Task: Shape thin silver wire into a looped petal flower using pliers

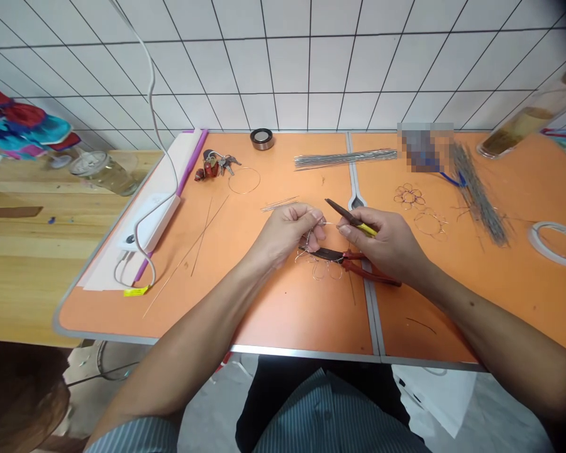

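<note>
I log a small piece of looped silver wire (319, 270) pinched between the thumb and fingers of the left hand (285, 231), held just above the orange tabletop (283, 308). The right hand (382, 242) is closed around yellow-gripped pliers (364, 226), their dark tips angled up and to the left. From this view, I cannot confirm that the tips touch the wire, though they sit near it. I judge the step in hand to be shaping the wire with fingers and tool; any further bend calls for a firm pinch on the left and the tips set squarely on the strand. Red-handled pliers (365, 269) lie directly below the hands. To the right I record two wire flower shapes (417, 211) and a bundle of grey wire (478, 195). Farther up lie straight wire lengths (344, 159) and a set of keys (216, 165).
</note>
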Demonstrator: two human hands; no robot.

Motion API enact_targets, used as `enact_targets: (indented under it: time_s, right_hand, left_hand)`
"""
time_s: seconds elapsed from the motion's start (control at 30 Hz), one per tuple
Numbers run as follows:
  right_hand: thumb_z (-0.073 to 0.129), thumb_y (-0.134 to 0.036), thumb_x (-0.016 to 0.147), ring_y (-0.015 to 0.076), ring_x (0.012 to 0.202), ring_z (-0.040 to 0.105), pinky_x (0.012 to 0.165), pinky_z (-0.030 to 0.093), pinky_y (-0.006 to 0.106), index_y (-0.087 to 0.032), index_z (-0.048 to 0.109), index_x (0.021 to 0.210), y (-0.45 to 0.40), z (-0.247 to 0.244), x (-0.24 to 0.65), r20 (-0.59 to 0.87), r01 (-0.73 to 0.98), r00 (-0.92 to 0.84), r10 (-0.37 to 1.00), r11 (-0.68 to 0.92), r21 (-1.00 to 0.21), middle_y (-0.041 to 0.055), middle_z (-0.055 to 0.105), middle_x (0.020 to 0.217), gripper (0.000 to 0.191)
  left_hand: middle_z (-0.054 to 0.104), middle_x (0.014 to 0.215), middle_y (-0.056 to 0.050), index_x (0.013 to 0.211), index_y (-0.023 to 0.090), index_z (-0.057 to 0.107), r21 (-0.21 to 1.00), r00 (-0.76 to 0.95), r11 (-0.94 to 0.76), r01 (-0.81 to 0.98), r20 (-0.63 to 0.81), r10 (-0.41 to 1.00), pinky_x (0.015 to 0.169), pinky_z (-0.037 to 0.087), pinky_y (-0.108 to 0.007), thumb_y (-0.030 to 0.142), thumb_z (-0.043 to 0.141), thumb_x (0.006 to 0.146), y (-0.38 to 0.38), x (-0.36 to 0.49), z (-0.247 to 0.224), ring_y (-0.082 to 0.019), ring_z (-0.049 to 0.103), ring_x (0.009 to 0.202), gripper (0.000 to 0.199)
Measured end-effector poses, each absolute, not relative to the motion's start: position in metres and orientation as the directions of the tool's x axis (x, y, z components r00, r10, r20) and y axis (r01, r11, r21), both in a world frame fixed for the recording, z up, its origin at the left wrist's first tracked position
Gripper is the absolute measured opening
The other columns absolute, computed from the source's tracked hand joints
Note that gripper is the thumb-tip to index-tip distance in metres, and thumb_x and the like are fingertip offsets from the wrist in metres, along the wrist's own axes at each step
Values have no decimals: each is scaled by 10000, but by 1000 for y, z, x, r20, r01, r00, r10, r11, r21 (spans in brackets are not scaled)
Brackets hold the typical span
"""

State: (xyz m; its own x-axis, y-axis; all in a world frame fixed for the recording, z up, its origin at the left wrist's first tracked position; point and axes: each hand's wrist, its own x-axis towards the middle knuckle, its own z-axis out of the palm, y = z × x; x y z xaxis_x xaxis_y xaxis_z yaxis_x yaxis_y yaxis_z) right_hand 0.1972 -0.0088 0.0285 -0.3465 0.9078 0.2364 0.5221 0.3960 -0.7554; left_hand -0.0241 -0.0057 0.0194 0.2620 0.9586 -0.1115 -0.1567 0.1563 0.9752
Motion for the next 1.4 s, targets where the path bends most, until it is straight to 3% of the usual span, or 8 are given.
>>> enact_targets:
  time_s: [0.3, 0.4, 0.53, 0.63, 0.83, 0.97, 1.13, 1.4]
  right_hand:
    - [663, -355, 1007, 192, 727, 643, 671, 478, 331, -217, 767, 869, -13, 27, 194, 213, 511, -367, 905, 388, -767, 20, 726, 807, 221]
    - [698, -400, 991, 196, 703, 627, 641, 480, 330, -227, 779, 880, -12, 29, 195, 120, 474, -348, 930, 285, -833, 9, 694, 759, 221]
    - [714, -410, 970, 188, 668, 596, 624, 471, 329, -232, 789, 874, -10, 30, 196, 30, 439, -342, 939, 188, -879, -7, 636, 701, 216]
    - [706, -362, 948, 198, 723, 618, 658, 459, 332, -219, 790, 877, -7, 30, 197, 102, 474, -268, 958, 223, -852, 10, 683, 758, 180]
    - [696, -366, 946, 188, 762, 617, 690, 435, 324, -202, 793, 916, -3, 32, 201, 171, 471, -176, 969, 236, -850, 23, 718, 812, 193]
    - [737, -389, 928, 159, 671, 537, 639, 394, 315, -194, 789, 931, 0, 37, 205, 92, 435, -186, 978, 166, -885, -9, 615, 707, 202]
    - [815, -440, 902, 162, 652, 573, 664, 461, 325, -201, 802, 995, 5, 36, 212, -58, 312, -286, 957, 36, -950, -8, 620, 698, 257]
    - [849, -420, 905, 142, 644, 561, 641, 475, 305, -220, 802, 979, 9, 26, 218, -69, 181, -334, 940, -8, -983, -15, 615, 710, 219]
  left_hand:
    - [729, 678, -43, 742, 153, 704, 994, 243, 81, -78, -59, 968, 476, 447, -206, 387, 794, 960, -11, -17, 13, -89, 610, 467, 332]
    - [733, 688, -45, 769, 149, 712, 995, 234, 72, -72, -53, 971, 490, 465, -207, 409, 800, 958, -11, -16, 13, -91, 619, 480, 334]
    - [761, 743, -40, 951, 155, 720, 983, 276, 122, -135, -81, 958, 554, 542, -227, 467, 874, 902, -11, -18, 17, -117, 677, 542, 352]
    - [809, 849, -63, 1079, 165, 693, 974, 273, 188, -127, -148, 951, 637, 595, -248, 492, 907, 874, -11, -21, 20, -138, 735, 636, 441]
    - [832, 934, -90, 998, 140, 751, 967, 323, 250, -49, -221, 920, 745, 620, -259, 459, 895, 883, -11, -27, 28, -148, 781, 761, 368]
    - [844, 911, -81, 1038, 154, 778, 968, 353, 243, -58, -208, 912, 759, 616, -276, 430, 910, 859, -10, -30, 27, -168, 797, 785, 354]
    - [859, 904, -86, 1052, 164, 798, 978, 363, 201, -62, -166, 917, 793, 608, -297, 465, 908, 865, -7, -33, 19, -176, 803, 784, 371]
    - [864, 916, -106, 1040, 160, 808, 965, 367, 248, -81, -202, 908, 793, 623, -332, 450, 927, 842, -6, -33, 19, -210, 817, 764, 370]
